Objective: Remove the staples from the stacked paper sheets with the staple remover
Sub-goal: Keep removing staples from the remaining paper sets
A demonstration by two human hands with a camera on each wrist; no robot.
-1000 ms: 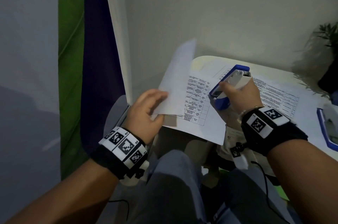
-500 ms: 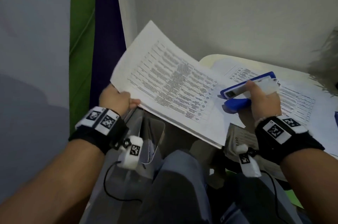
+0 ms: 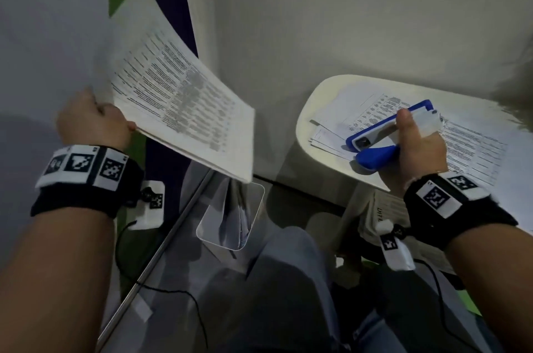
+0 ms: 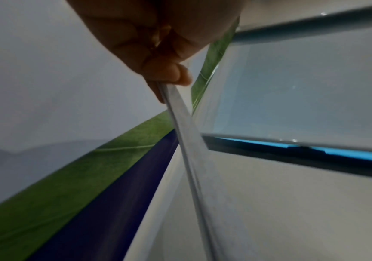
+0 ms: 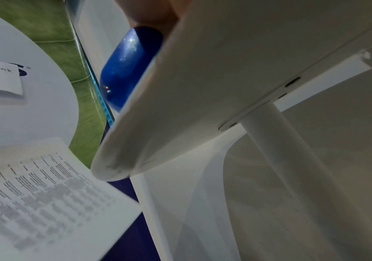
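Nearest the camera lies the person's lap in grey trousers, with a black wristband carrying black-and-white square markers on each forearm. Just beyond the knees stands a clear plastic holder with rounded corners, with a few sheets inside it. Above it and to the left, the left hand pinches the near edge of a thin sheaf of white printed paper sheets. The left wrist view shows the fingertips closed on that edge. The sheaf hangs in the air, tilted up and away, well apart from the table; the right wrist view catches its printed face from below. To the right, the right hand is curled round a blue and white plastic staple remover, the thumb lying along its top and its nose pointing left. The tool's two halves gape a little at the nose. It sits low over the near left corner of a second stack of white printed paper, which lies flat on the white round-cornered table. I cannot tell whether it touches the paper. From below, only the tool's blue underside shows past the table edge. Behind everything rises a pale partition wall, with dark blue and green strips to its left.
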